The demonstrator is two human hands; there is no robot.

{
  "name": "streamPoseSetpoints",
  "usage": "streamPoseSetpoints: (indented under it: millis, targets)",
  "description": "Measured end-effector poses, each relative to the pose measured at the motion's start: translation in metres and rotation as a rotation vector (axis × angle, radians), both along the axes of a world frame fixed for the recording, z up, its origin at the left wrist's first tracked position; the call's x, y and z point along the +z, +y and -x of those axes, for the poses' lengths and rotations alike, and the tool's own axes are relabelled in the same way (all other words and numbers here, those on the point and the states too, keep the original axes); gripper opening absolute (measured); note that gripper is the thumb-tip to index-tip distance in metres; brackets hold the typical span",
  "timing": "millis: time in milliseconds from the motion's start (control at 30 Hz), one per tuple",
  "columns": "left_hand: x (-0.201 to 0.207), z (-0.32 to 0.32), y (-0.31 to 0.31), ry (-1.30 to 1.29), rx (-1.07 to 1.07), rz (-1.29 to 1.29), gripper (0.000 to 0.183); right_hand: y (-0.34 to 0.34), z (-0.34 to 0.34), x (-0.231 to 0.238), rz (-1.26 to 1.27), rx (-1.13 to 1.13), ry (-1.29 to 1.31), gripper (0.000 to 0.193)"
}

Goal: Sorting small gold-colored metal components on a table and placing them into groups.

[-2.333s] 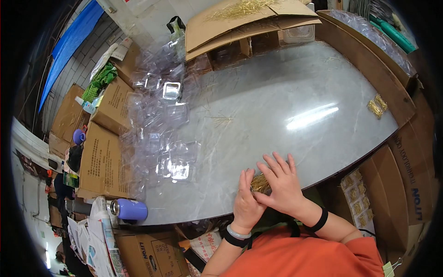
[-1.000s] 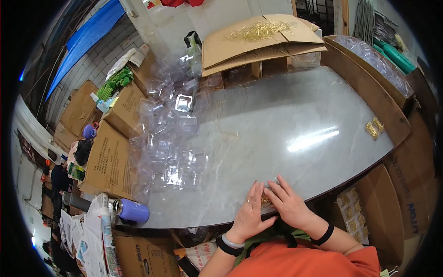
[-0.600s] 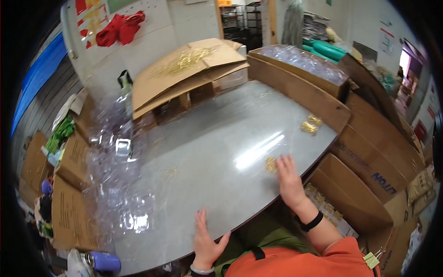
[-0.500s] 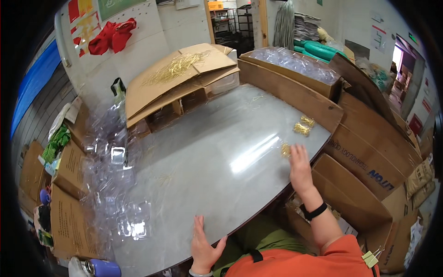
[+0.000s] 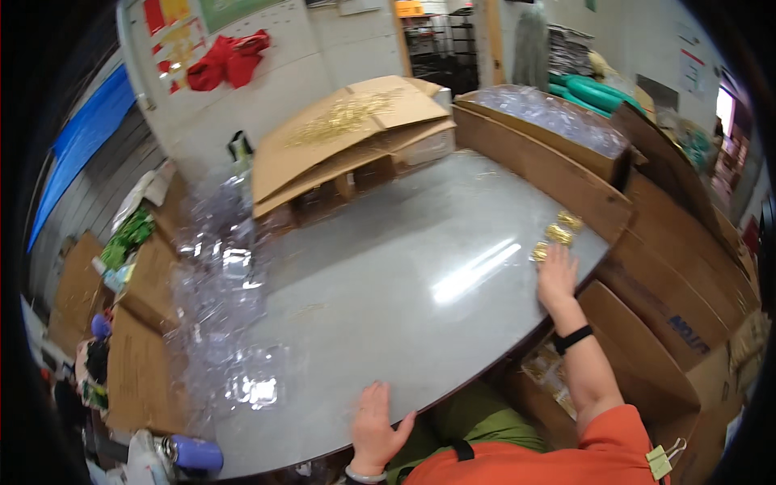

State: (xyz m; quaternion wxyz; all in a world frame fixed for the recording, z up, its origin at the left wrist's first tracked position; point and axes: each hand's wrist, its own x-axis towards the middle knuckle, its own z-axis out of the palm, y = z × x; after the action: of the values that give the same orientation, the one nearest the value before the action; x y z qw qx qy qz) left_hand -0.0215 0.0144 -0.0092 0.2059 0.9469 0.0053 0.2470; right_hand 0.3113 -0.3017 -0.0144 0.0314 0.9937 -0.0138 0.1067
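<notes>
My right hand (image 5: 559, 276) lies at the right side of the grey table (image 5: 364, 299), fingers stretched out flat. Its fingertips are against the nearest gold-coloured clump of thin wire pieces (image 5: 539, 252), and part of that clump is hidden. Just beyond sit two more such clumps, a middle one (image 5: 558, 234) and a far one (image 5: 570, 221), close together in a slanting row. By the table's near edge rests my left hand (image 5: 377, 428), thumb spread away from the fingers, holding nothing.
Clear plastic trays (image 5: 234, 323) pile along the left side. Loose gold wire pieces (image 5: 343, 117) lie on a cardboard box (image 5: 283, 174) at the back. A carton of clear plastic (image 5: 558, 117) stands back right, cartons (image 5: 638, 339) at right. A purple flask (image 5: 196, 453) lies near left.
The nearest gold clump has moved away from me, closer to the other two, with my right hand against it. My left hand stays by the near edge. The whole view has shifted slightly.
</notes>
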Motion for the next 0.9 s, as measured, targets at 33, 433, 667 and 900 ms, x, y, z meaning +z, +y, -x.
streamPoseSetpoints:
  millis: [33,433,667,900]
  targets:
    - [-0.003,0.001,0.000,0.034,0.013,0.016,0.074,-0.002,0.001,0.004,-0.025,-0.004,0.015,0.062]
    - [-0.001,0.041,0.059,-0.039,0.272,0.237,0.062,0.133,0.039,0.096,-0.493,0.895,0.235,0.063]
    - [-0.004,0.043,0.073,-0.071,0.414,0.109,0.056,0.350,0.012,0.078,-0.579,1.380,0.730,0.061]
    - [0.004,0.043,0.070,-0.039,0.484,0.131,0.041,0.547,-0.076,0.033,-0.224,1.380,0.359,0.050]
